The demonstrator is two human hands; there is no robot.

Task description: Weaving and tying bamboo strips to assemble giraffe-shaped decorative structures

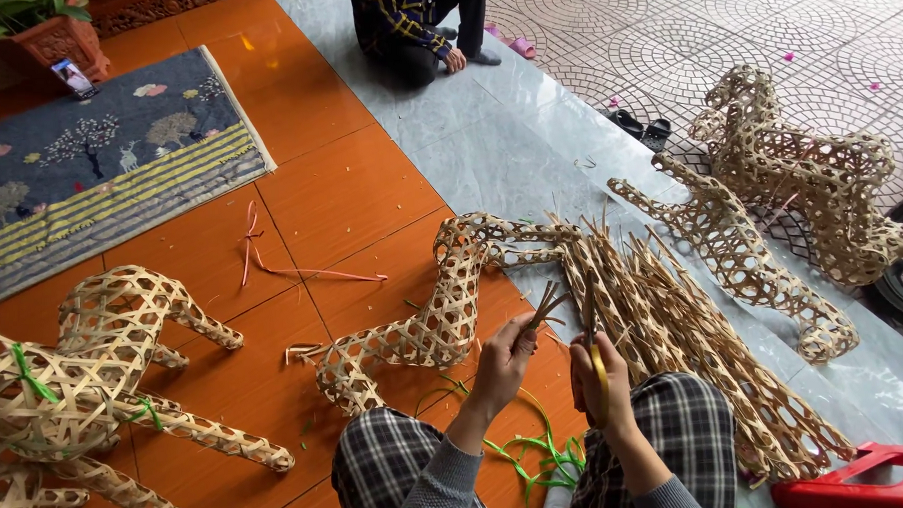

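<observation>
My left hand [506,358] pinches a small bunch of loose bamboo strip ends [548,305] that stick out of a woven bamboo animal-shaped frame [439,319] lying on the floor in front of my knees. My right hand [595,381] grips yellow-handled scissors [599,367], whose blade points up toward the strips. Both hands are close together above my checked trousers. The frame's long open-weave body [689,332] stretches to the right.
More woven bamboo figures lie at the left [97,372] and far right [804,176]. Green plastic ties [544,458] lie by my knees, a pink ribbon [271,268] on the orange tiles. A red plastic stool [853,493], a rug [94,161] and a seated person [409,27] are around.
</observation>
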